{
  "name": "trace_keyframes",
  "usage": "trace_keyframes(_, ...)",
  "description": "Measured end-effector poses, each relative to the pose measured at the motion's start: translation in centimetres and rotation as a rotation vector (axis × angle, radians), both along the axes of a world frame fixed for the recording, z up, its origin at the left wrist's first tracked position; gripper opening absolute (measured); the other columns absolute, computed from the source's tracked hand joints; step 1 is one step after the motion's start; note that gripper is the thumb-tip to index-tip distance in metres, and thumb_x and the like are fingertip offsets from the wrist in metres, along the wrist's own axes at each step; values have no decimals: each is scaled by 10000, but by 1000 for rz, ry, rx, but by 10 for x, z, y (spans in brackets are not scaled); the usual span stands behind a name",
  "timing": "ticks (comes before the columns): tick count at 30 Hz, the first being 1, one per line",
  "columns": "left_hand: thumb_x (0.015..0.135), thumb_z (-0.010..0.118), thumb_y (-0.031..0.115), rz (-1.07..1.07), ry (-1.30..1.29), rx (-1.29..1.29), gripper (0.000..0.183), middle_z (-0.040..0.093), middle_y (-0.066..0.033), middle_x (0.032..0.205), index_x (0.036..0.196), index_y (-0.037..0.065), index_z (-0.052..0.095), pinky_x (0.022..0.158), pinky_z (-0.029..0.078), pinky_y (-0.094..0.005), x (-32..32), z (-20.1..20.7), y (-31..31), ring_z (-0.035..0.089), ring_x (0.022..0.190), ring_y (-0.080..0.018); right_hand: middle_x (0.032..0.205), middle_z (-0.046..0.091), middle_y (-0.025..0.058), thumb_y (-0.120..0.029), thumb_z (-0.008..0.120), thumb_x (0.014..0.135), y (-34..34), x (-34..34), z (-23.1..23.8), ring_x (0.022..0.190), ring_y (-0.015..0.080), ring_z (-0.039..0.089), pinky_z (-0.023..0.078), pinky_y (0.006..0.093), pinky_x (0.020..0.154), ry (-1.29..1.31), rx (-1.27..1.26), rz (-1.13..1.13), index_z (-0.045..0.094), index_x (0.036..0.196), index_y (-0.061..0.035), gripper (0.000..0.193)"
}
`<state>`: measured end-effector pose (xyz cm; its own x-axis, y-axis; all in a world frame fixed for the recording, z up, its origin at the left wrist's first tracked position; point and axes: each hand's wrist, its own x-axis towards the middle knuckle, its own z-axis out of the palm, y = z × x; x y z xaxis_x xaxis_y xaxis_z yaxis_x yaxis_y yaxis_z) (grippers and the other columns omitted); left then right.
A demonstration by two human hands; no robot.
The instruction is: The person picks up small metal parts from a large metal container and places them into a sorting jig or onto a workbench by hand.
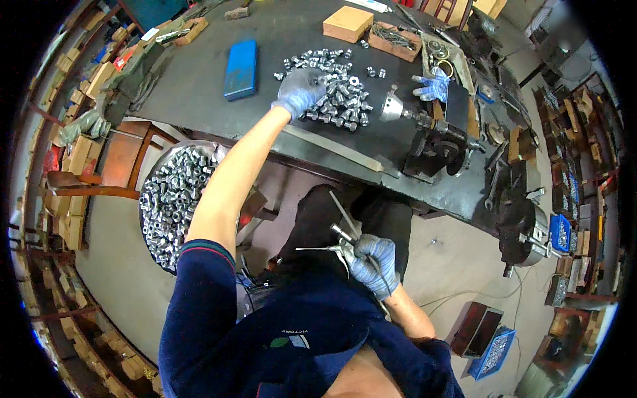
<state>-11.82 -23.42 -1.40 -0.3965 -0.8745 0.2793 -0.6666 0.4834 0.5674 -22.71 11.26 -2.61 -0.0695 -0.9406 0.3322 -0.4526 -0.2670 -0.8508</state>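
Note:
My left hand, in a grey-blue work glove, reaches over the dark bench onto a pile of shiny metal fittings. Its fingertips are hidden among the fittings, so I cannot tell if they grip one. Close above my lap, my gloved right hand is closed round a slim metal tool. Thin rod-like pieces stick out from this hand to the left and up; their exact kind is unclear. A small cylindrical metal fitting shows at its fingers.
A flat metal bar lies along the bench's near edge. Right of the pile stands a spindle fixture with a spare glove. A blue case lies at left. Below it, a round container holds many fittings beside a wooden chair.

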Motion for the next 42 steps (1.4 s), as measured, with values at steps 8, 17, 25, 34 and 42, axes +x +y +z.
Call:
trace_keyframes(8, 808, 624, 162, -225, 17, 102, 403, 657, -116, 1006, 1161, -24, 563, 764, 492, -297, 74, 38, 11, 599, 862, -156, 506, 455, 81, -122, 753, 653, 3, -2, -9, 454, 258, 489, 383, 327, 444, 54, -21, -73, 424, 517, -117, 356)
trace_keyframes(17, 747, 581, 286, -3, -828, 285, 309, 637, -181, 975, 934, 51, 652, 832, 461, -413, 273, -20, 81, 597, 945, -346, 524, 469, 103, -114, 741, 661, -4, 14, -16, 447, 260, 480, 374, 316, 440, 63, 35, 44, 458, 518, -85, 318)
trace_keyframes(25, 797, 560, 400, 338, -1019, 210, 371, 671, -146, 934, 929, 76, 682, 765, 506, -398, 257, -65, 78, 652, 879, -287, 519, 461, 101, -99, 740, 674, 0, 12, -18, 446, 257, 477, 380, 309, 452, 59, 31, 26, 446, 533, -86, 327)
trace_keyframes(34, 785, 597, 371, 363, -808, 190, 288, 668, -135, 910, 895, 117, 678, 750, 500, -414, 263, -77, 86, 642, 871, -304, 513, 470, 92, -76, 754, 654, 5, 15, -29, 449, 243, 486, 386, 305, 457, -84, 34, 68, 454, 526, -82, 327)
trace_keyframes(42, 775, 573, 293, 245, -814, 131, 211, 661, -120, 851, 852, 112, 652, 719, 495, -434, 252, -77, 100, 644, 809, -303, 515, 468, 89, -81, 759, 649, 6, 12, -28, 447, 239, 482, 386, 308, 455, -52, 28, 50, 464, 535, -77, 316)
